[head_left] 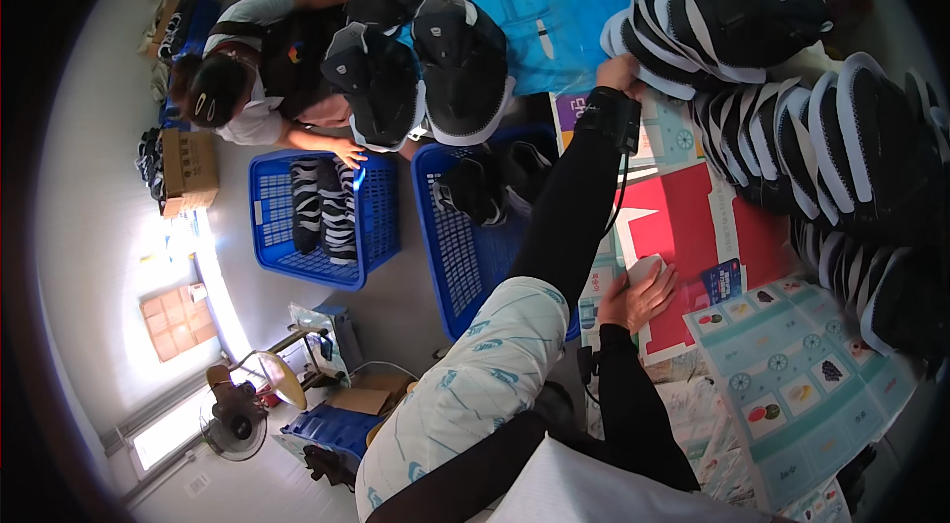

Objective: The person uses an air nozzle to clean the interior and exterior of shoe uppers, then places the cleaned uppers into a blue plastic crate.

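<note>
The person's left hand (pixel 618 74) reaches far across the surface (pixel 792 394) to a row of black-and-white shoes (pixel 693 38) lying on their sides, and touches the nearest shoe's white sole edge. The fingers are hidden behind that sole, so I cannot tell whether they are spread or pinching. A dark wrist strap (pixel 611 119) with a thin cable sits on that forearm.

The right hand (pixel 638 295) rests nearer, fingers spread flat over a small whitish rounded object (pixel 644 269), possibly a pad or block, on a red sheet (pixel 693 216). A small blue card (pixel 723 280) lies just right of it, and pale printed paper sheets (pixel 802 380) cover the near surface.

More shoes (pixel 851 157) are stacked on the right. On the left, two blue plastic baskets (pixel 322 216) hold shoes on the floor, and another person (pixel 257 88) reaches into one.
</note>
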### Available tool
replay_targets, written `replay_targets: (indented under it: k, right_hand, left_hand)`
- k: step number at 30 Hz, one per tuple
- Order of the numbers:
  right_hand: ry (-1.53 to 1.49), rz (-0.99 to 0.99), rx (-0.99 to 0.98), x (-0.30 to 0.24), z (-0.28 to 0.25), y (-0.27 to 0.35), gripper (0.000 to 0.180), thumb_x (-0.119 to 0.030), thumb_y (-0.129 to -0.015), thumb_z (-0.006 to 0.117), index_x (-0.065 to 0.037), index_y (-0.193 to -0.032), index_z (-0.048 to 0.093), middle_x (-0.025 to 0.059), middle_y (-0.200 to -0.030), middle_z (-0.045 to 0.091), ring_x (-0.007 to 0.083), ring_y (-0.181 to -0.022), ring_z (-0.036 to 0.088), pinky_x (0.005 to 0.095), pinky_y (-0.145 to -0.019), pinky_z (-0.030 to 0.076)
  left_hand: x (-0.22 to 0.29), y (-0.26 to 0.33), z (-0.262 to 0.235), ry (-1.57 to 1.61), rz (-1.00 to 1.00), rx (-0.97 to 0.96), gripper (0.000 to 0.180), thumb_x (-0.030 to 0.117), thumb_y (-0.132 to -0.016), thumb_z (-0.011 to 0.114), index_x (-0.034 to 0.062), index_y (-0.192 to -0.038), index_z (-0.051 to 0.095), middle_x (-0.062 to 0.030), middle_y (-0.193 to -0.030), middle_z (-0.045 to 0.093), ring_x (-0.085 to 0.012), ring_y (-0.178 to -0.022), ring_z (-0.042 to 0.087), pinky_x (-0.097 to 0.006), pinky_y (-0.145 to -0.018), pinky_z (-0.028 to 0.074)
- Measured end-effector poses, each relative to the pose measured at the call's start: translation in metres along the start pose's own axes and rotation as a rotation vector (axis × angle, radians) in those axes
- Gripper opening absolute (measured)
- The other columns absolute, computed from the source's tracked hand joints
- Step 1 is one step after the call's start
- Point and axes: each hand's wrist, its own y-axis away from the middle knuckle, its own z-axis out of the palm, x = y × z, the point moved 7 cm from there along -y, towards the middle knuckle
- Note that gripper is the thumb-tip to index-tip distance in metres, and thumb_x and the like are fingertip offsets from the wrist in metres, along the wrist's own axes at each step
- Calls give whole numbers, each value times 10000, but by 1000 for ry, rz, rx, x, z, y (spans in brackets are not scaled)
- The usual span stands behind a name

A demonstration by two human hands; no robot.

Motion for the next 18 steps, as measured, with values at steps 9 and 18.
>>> replay_targets:
  k: [9,18]
  right_hand:
    - [-46,24,-60,26,2,-12,785,-362,-923,605,-3,-1572,350,261,-1643,311,437,-1565,230,627,-1252,203]
    - [-38,58,-65,30,-2,-11,830,-360,-891,632,11,-1575,342,258,-1650,307,432,-1558,247,616,-1266,181]
  left_hand:
    - [35,16,34,1224,-703,175,444,129,-975,764,52,-1378,593,-105,-1373,647,-276,-1231,641,-406,-1064,535]
    - [76,14,68,1632,-464,-15,429,143,-998,727,104,-1401,586,-83,-1403,655,-260,-1299,614,-472,-1150,481]
